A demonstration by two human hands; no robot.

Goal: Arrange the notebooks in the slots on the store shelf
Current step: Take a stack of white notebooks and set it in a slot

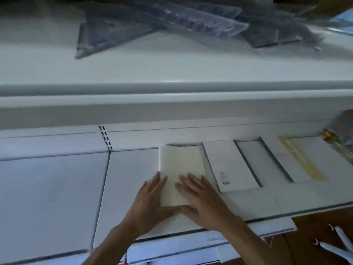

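Note:
A cream notebook (180, 169) lies flat on the white store shelf (133, 169), its far end against the back panel. My left hand (150, 201) lies flat along its left edge, fingers straight. Over the notebook's near right corner, my right hand (202, 199) presses down with spread fingers. To the right lies a white notebook (229, 165) with a small barcode, then a dark-edged divider slot (263, 159), then a white notebook with a yellow stripe (303, 159).
An upper shelf (172, 69) overhangs, holding dark plastic-wrapped packs (152, 23). A perforated upright (105, 138) splits the back panel. A colourful wrapped item (342, 138) sits at the far right. White items (340, 243) lie on the brown floor below right.

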